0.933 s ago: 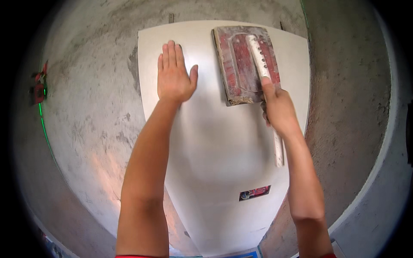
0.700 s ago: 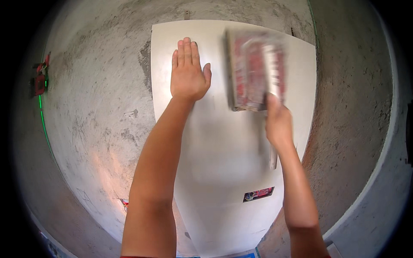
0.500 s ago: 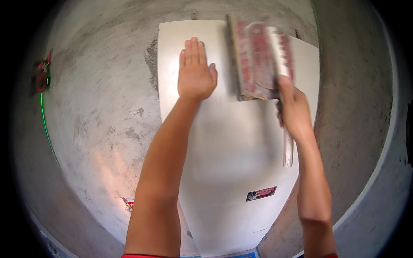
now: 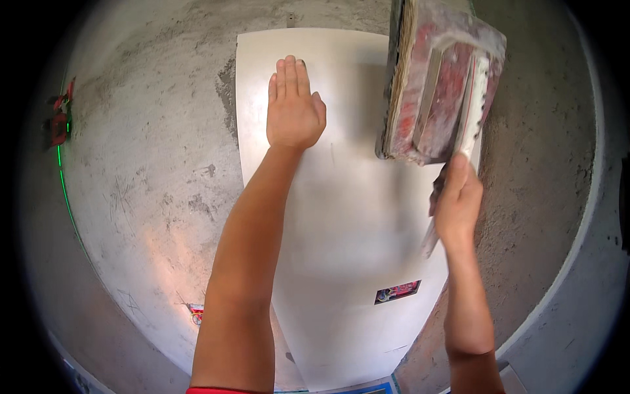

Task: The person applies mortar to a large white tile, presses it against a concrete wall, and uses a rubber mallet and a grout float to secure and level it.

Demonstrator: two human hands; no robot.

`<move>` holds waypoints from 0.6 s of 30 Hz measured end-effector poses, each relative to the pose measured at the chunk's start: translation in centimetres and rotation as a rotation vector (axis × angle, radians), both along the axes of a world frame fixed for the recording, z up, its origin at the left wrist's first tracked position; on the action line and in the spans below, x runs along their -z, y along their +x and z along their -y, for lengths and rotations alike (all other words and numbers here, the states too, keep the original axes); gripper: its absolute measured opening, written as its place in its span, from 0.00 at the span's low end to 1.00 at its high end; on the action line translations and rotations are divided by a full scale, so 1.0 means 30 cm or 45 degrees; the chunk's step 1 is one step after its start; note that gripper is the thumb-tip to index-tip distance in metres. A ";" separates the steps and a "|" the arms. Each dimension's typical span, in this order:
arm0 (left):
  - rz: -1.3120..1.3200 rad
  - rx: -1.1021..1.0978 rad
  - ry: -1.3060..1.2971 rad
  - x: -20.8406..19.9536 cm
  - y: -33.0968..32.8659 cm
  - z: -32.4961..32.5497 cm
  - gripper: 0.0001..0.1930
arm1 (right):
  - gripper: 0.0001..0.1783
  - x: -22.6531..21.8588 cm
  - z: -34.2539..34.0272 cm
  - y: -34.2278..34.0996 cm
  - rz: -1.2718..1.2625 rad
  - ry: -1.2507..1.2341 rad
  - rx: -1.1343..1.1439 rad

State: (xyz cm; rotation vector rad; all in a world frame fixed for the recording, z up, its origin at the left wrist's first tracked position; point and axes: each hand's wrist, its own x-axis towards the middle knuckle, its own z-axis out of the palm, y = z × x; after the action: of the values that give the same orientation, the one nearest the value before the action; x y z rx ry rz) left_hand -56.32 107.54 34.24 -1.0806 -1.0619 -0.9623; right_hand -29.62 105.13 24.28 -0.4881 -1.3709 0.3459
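A large pale panel, like a wall tile point(image 4: 341, 262), lies against a rough grey wall. My left hand point(image 4: 294, 108) is pressed flat on its upper left part, fingers stretched out and the thumb a little apart. My right hand point(image 4: 457, 200) is closed round the handle of a thick rectangular float-like tool point(image 4: 443, 98) with a worn red and grey back. A long whitish bar runs along that back and shows again below my fist. The tool is raised over the panel's upper right corner, which it hides; a shadow falls on the panel beside it.
A cut-out point(image 4: 398, 291) in the lower panel shows a red box with wires. More wires point(image 4: 196, 314) poke from the wall at the lower left. A red device point(image 4: 60, 121) at the far left has a green laser line point(image 4: 65, 180). A wall corner stands at right.
My right hand has carried the float-like tool up and to the right, with the tool's face turned away from the panel. My left hand stays flat on the panel.
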 end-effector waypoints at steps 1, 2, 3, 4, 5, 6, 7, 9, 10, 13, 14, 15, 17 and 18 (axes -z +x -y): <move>0.005 0.008 0.000 -0.006 0.022 -0.010 0.31 | 0.32 0.026 -0.088 -0.019 0.046 -0.050 0.114; 0.011 0.008 -0.008 -0.004 0.034 -0.024 0.32 | 0.35 -0.012 -0.139 -0.042 0.226 -0.238 0.227; 0.006 0.033 -0.013 -0.008 0.058 -0.034 0.32 | 0.39 -0.057 -0.182 -0.049 0.430 -0.406 0.349; 0.005 0.044 -0.008 -0.020 0.086 -0.044 0.32 | 0.41 -0.065 -0.248 -0.034 0.370 -0.363 0.395; 0.019 0.021 -0.010 -0.012 0.077 -0.051 0.33 | 0.41 -0.107 -0.247 -0.014 0.380 -0.337 0.282; 0.007 0.038 -0.023 -0.007 0.067 -0.047 0.33 | 0.40 -0.141 -0.219 0.020 0.378 -0.317 0.177; 0.038 -0.006 -0.016 0.001 0.051 -0.036 0.33 | 0.40 -0.136 -0.192 0.054 0.362 -0.333 0.195; 0.062 -0.096 0.001 0.008 0.025 -0.033 0.34 | 0.39 -0.080 -0.151 0.106 0.268 -0.201 0.175; 0.065 -0.159 0.006 0.012 0.015 -0.023 0.34 | 0.37 -0.012 -0.156 0.109 0.132 -0.131 0.210; 0.026 -0.198 0.047 -0.012 0.063 -0.005 0.34 | 0.39 0.056 -0.237 0.106 0.025 -0.356 0.250; 0.018 -0.150 0.040 -0.006 0.088 -0.023 0.34 | 0.41 0.039 -0.314 0.123 0.084 -0.403 0.299; 0.006 -0.122 0.047 -0.012 0.122 -0.037 0.34 | 0.43 0.018 -0.384 0.156 0.139 -0.448 0.356; 0.010 -0.173 0.025 -0.005 0.091 -0.026 0.34 | 0.42 -0.056 -0.318 0.197 0.241 -0.563 0.106; -0.007 -0.170 0.030 -0.013 0.079 -0.024 0.34 | 0.41 -0.085 -0.289 0.222 0.218 -0.559 0.006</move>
State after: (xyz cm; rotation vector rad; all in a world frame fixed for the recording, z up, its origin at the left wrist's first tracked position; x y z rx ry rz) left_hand -53.95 108.26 34.62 -0.9800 -1.1016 -0.8622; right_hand -22.96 113.81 26.83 -0.9001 -1.4611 0.6182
